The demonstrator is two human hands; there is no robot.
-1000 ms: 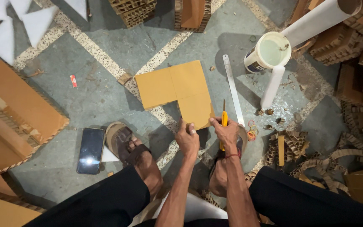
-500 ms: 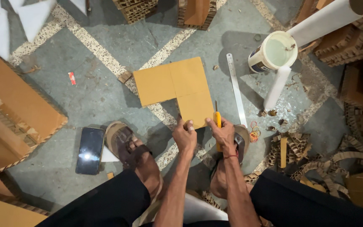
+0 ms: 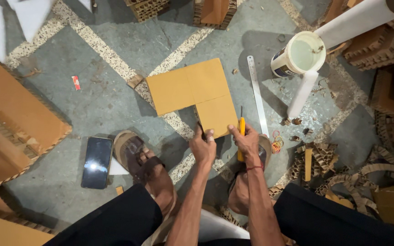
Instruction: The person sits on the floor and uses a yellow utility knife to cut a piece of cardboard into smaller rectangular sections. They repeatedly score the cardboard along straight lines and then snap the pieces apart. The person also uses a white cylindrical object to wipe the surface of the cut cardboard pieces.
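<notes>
L-shaped cardboard sheet flat on the floor ahead of the feet, left hand pinching its near edge, forearm stretched forward, right hand closed round a yellow knife, blade up, metal ruler just beside, phone far left

Right hand (yellow knife in fingers) now off the cardboard

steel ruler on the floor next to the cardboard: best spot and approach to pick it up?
Probably the far end of the steel ruler, coming from above. It lies flat on the floor, thin and narrow, so a pinch across its width suits it. Its near end runs in beside the right hand and yellow knife, while the far end has bare floor around it, between the cardboard piece and the bucket.
</notes>
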